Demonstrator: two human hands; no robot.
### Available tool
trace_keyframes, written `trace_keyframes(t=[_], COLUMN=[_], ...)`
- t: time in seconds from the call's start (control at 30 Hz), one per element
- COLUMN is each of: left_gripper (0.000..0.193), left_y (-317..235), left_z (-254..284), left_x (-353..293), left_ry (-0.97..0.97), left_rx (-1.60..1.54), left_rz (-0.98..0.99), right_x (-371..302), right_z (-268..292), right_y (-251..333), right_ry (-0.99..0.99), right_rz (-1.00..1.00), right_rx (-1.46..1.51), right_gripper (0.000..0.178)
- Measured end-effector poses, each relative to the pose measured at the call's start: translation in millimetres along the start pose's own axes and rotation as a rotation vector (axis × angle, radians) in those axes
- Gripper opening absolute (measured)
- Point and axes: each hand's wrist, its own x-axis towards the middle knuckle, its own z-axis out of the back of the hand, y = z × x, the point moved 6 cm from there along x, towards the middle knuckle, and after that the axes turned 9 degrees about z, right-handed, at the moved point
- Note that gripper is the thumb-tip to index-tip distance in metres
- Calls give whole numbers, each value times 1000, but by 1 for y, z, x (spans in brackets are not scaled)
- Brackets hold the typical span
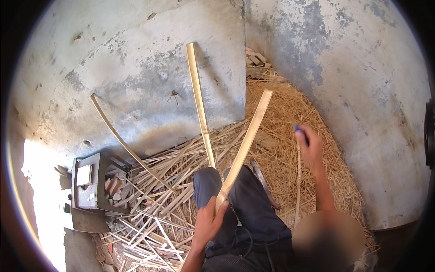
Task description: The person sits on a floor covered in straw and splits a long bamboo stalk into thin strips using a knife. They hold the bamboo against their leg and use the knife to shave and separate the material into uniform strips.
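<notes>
My left hand [210,222] is closed round the lower end of a flat, pale split-bamboo strip [244,149], above my thighs. The strip slants up and away to the right. My right hand [310,147] is raised over the straw on the right, fingers curled and slightly blurred. Something small and blue [297,128] shows at its fingertips; I cannot tell what it is. Below that hand runs a narrow pale strip [297,190]; whether the fingers hold it is unclear. Beside my right knee lies a curved grey metal piece [260,176], partly hidden.
Another bamboo strip [195,81] leans on the stained wall [145,59] ahead; a thinner bent one [115,131] leans further left. Split strips [154,235] lie heaped at left, fine shavings [281,109] at right. A worn box [88,181] with rubble stands at far left.
</notes>
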Motion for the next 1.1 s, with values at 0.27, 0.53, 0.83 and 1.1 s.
trace_keyframes(t=[0.27, 0.53, 0.83, 1.1], left_gripper=[33, 33, 33, 36], left_y=[-57, -70, -73, -64], left_z=[-10, -14, -11, -14], left_x=[13, 12, 11, 12], left_ry=[18, 143, 52, 86], left_rx=[-100, -204, -150, -180], left_rz=[-154, -128, -133, -84], right_x=[-72, -72, -66, -64], right_z=[-45, -40, -38, -40], right_y=[116, 122, 134, 128], right_ry=[115, 114, 122, 102], right_rz=[485, 534, 516, 497], right_rx=[81, 26, -28, -40], right_gripper=[33, 34, 32, 31])
